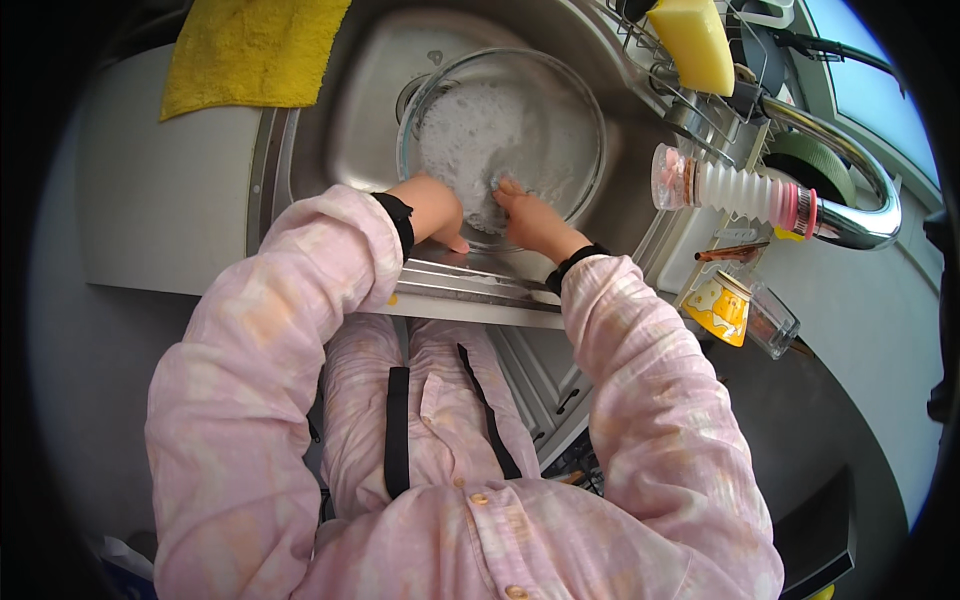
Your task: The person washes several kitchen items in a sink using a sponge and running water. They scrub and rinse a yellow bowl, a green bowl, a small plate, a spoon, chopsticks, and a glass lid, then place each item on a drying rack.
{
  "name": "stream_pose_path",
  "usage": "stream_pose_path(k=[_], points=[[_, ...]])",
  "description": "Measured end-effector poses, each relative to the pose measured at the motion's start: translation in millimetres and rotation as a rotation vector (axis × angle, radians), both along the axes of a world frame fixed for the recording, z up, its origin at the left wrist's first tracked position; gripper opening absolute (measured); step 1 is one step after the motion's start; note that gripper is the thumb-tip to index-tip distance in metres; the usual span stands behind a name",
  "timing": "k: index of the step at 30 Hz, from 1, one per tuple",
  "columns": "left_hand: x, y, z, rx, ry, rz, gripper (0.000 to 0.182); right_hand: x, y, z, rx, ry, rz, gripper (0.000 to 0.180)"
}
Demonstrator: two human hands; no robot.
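A large round clear glass bowl (pixel 600 142) stands in the stainless steel sink (pixel 360 90), with water and white suds (pixel 469 127) in it. My left hand (pixel 439 214) is at the bowl's near left rim, its thumb outside and its other fingers mostly hidden; whether it grips the rim I cannot tell. Over the bowl's near right side, my right hand (pixel 529 214) has its fingers bent down into the suds. Something small and greyish shows at its fingertips, too unclear to name.
A chrome faucet (pixel 862 217) with a white ribbed extension (pixel 739 191) reaches in from the right. Behind it stands a wire dish rack (pixel 712 124) with a yellow sponge (pixel 694 45). A yellow cloth (pixel 251 56) lies at upper left. A yellow patterned cup (pixel 718 307) hangs at right.
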State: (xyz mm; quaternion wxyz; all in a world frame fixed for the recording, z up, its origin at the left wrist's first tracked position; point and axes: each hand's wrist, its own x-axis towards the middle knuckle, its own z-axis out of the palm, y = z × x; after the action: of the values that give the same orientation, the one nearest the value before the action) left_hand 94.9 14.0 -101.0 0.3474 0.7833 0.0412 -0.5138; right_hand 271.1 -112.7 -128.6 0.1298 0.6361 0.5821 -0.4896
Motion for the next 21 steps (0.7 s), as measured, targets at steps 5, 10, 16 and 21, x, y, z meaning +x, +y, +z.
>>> stream_pose_path(k=[5, 10, 16, 21], points=[[-3, -2, -3, 0.056, -0.041, 0.069, 0.073, -9, 0, 10, 0.305, -0.286, 0.106, 0.04], [-10, -11, -16, 0.016, -0.101, 0.097, 0.072, -17, 4, 12, 0.048, -0.085, 0.014, 0.036], [-5, -8, -17, 0.022, -0.017, 0.049, 0.082, -6, 5, 21, 0.471, -0.338, 0.101, 0.032], [-9, -4, 3, 0.042, -0.105, 0.088, 0.07, -42, 6, 19, -0.153, 0.302, -0.38, 0.043]])
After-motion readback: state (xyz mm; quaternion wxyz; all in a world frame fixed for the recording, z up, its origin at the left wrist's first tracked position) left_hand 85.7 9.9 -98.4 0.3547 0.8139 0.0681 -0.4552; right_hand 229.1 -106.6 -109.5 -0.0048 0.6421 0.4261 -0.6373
